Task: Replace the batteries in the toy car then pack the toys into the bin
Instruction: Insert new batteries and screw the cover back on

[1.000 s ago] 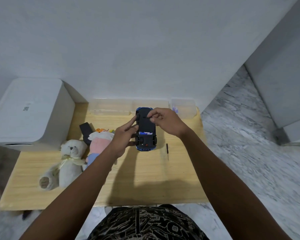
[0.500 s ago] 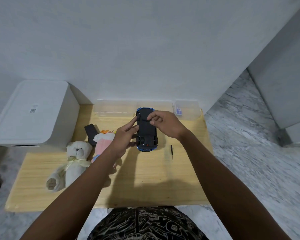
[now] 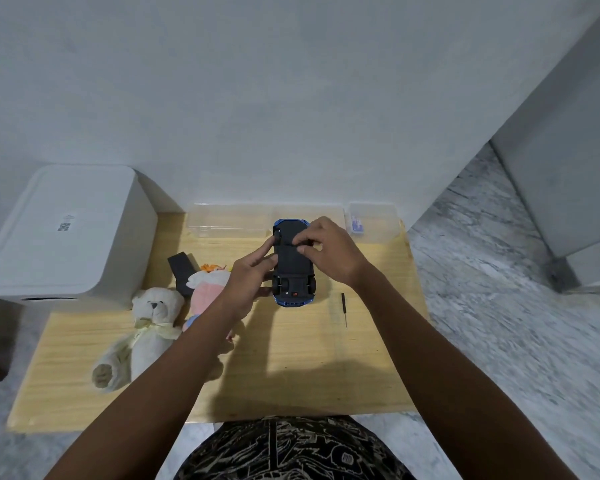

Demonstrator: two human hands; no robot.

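Lying upside down on the wooden table [image 3: 291, 358], the blue toy car [image 3: 293, 268] is showing its black underside, with a small red spot near the end closest to the person. The left hand [image 3: 246, 287] is gripping the car's left flank, fingers curled against the chassis. The right hand [image 3: 329, 252] is pinching at the far part of the underside with curled fingertips. A thin black screwdriver [image 3: 344, 308] is lying on the table just right of the car, apart from it. A clear plastic bin [image 3: 229, 220] is sitting at the table's far edge, and a smaller clear box [image 3: 373, 221] beside it is holding a blue item; its print is too small to read. A white teddy bear [image 3: 142, 327] and a pink plush toy [image 3: 207, 289] are lying left of the car. A white container [image 3: 63, 233] at far left is carrying 1 printed label, illegible.
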